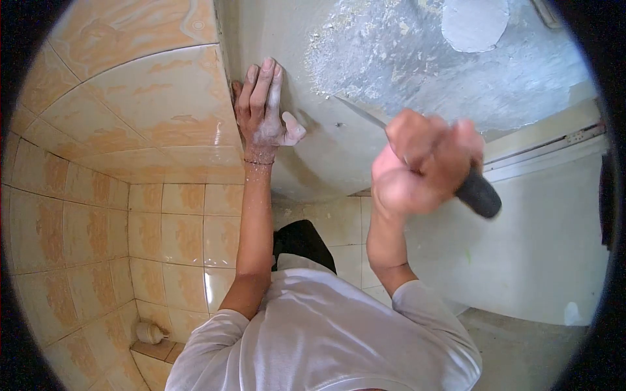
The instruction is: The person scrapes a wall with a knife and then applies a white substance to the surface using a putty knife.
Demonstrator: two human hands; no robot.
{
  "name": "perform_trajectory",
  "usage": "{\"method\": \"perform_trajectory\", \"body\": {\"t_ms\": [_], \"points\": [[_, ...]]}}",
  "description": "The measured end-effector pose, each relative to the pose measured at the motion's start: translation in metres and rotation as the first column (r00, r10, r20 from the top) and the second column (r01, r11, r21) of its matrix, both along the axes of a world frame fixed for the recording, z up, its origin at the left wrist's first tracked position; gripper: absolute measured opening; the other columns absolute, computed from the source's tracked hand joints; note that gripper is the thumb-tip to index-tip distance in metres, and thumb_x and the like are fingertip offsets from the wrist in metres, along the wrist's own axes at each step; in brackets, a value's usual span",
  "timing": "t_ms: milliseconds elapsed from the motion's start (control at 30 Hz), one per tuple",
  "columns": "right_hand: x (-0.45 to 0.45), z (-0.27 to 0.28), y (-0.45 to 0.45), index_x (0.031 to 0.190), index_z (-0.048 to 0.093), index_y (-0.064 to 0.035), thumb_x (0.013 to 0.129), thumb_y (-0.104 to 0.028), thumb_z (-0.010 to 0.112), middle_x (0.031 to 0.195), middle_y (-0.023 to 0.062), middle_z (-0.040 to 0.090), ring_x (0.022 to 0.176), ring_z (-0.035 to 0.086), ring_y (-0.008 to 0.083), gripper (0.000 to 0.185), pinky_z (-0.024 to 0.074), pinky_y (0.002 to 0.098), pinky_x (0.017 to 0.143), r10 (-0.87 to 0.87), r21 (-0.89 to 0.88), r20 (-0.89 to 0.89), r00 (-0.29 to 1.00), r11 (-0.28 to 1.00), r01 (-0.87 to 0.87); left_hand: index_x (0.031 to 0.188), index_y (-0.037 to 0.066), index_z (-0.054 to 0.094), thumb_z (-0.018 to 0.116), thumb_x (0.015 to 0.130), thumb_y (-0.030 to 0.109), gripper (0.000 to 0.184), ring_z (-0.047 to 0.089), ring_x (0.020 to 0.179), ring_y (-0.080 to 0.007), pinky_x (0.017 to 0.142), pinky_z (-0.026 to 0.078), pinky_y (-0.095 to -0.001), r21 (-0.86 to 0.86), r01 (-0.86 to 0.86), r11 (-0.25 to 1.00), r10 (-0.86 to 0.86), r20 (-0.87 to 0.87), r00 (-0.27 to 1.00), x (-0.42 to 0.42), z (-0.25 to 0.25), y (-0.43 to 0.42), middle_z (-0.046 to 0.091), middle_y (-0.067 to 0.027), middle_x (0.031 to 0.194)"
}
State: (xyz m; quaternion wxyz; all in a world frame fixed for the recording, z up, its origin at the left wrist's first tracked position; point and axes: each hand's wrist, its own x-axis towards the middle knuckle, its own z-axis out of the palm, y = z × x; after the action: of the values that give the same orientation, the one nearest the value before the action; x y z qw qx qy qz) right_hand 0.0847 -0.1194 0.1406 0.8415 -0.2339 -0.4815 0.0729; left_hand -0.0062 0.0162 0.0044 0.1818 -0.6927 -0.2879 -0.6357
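Note:
My left hand (266, 111) lies flat against the grey-green wall surface (326, 143), fingers spread and pale with dust, beside the edge of the tiles. My right hand, blurred by motion, (427, 159) is closed around a tool with a black handle (480, 194). The tool's thin pointed blade (360, 112) sticks out to the left of the fist, its tip near the lower edge of a rough scraped patch (411, 62). Whether the tip touches the surface cannot be made out. A smooth round whitish patch (475, 25) sits at the top of the scraped area.
Orange and cream tiles (156, 111) cover the wall at the left. A pale rail (541, 153) runs along the right above a light panel (515, 247). A small whitish object (150, 333) rests on a tiled ledge at lower left.

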Motion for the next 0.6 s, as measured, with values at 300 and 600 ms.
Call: {"method": "perform_trajectory", "body": {"t_ms": [300,600], "points": [[-0.004,-0.002,0.0,0.068,0.036,-0.0088,0.081,-0.003,0.05,0.049,-0.001,0.032,0.038,0.026,0.0081,0.02,0.0256,0.0273,0.038,-0.045,0.007,0.219,0.975,0.999,0.045,0.132,-0.002,0.046,0.037,0.082,0.031,0.061,0.041,0.125,-0.0366,0.105,0.033,-0.0458,0.001,0.038,0.999,-0.038,0.012,0.999,0.0,0.001,-0.002,0.045,-0.0155,0.136],[-0.002,-0.01,0.011,0.065,0.035,-0.0098,0.082,-0.01,0.056,0.047,-0.0026,0.026,0.038,0.024,0.0078,0.026,0.0249,0.0277,0.038,0.02,0.026,0.074,0.997,0.999,-0.022,0.134,-0.001,0.044,0.038,0.081,0.031,0.062,0.041,0.125,-0.0372,0.106,0.031,-0.0476,-0.012,0.011,1.0,-0.012,-0.015,1.0,-0.002,0.001,-0.003,0.044,-0.0152,0.137]]}}
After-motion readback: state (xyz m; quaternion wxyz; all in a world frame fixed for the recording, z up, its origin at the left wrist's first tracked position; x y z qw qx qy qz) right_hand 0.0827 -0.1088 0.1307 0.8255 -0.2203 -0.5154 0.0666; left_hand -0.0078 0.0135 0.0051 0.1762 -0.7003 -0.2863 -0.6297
